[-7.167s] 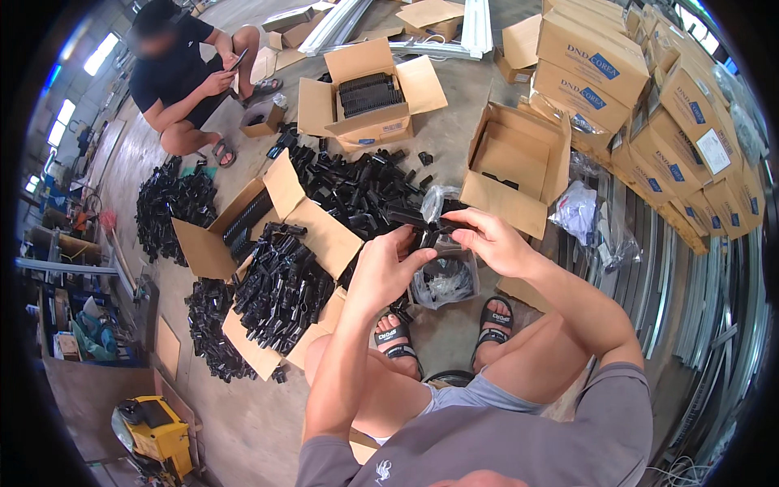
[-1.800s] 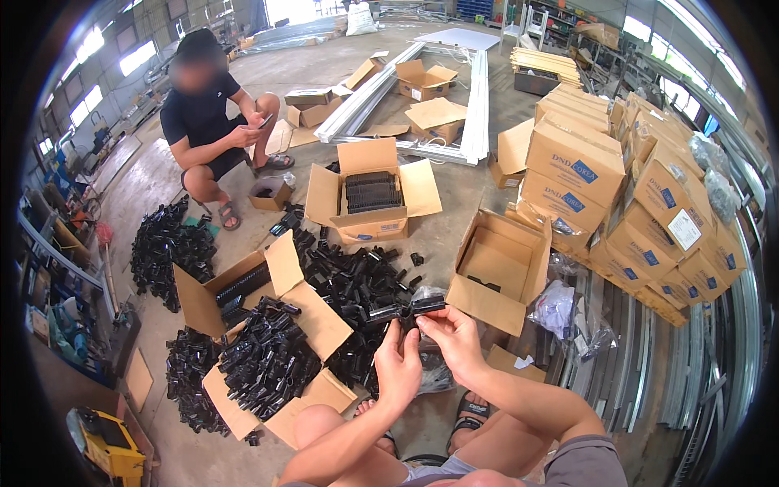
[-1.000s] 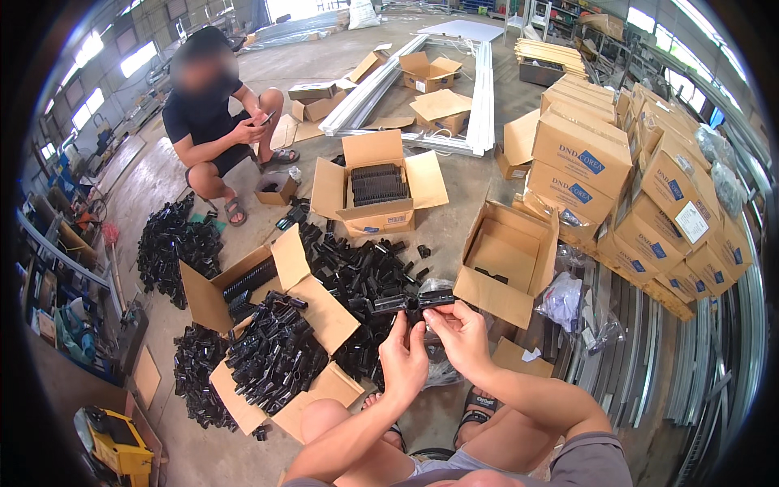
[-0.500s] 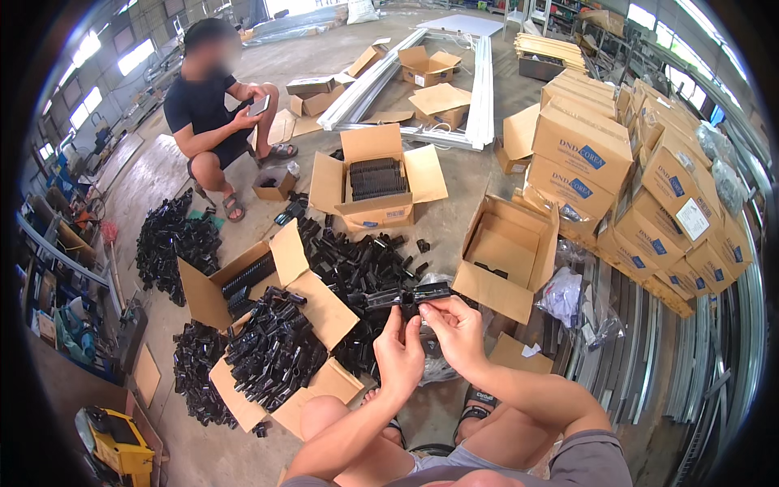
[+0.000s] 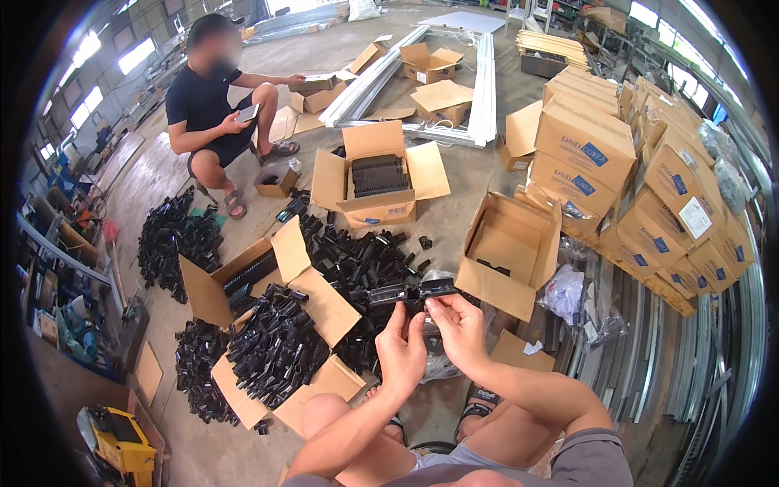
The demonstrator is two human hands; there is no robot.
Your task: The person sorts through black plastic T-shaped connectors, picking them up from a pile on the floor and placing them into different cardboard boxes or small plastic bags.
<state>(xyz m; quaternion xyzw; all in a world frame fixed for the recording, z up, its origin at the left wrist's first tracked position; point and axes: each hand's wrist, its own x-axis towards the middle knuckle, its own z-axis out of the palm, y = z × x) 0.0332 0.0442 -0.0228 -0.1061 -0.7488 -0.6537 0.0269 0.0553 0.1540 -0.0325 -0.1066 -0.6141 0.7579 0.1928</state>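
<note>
My left hand [image 5: 401, 344] pinches a black, glossy bracket-like part [image 5: 387, 295] between thumb and fingers. Close beside it, my right hand [image 5: 459, 331] grips a second black part [image 5: 437, 287] of similar shape. The inner ends of the two parts lie near each other; whether they touch I cannot tell. Both are held above a loose heap of black parts [image 5: 375, 258] on the floor. To the left, more such parts spill over the flaps of an open cardboard box [image 5: 329, 304]. Another open box [image 5: 375, 213] holds neat rows of black pieces.
An open box [image 5: 510, 231] with a dark piece inside stands to the right. Stacked closed cartons [image 5: 584, 142] and long metal profiles [image 5: 649, 365] line the right side. A co-worker [image 5: 207, 114] squats at far left, holding a phone. A yellow case [image 5: 122, 446] sits lower left.
The black parts, nearly in one line before, now show a gap or step between their inner ends. The co-worker's one hand has left the phone and reaches out toward a box.
</note>
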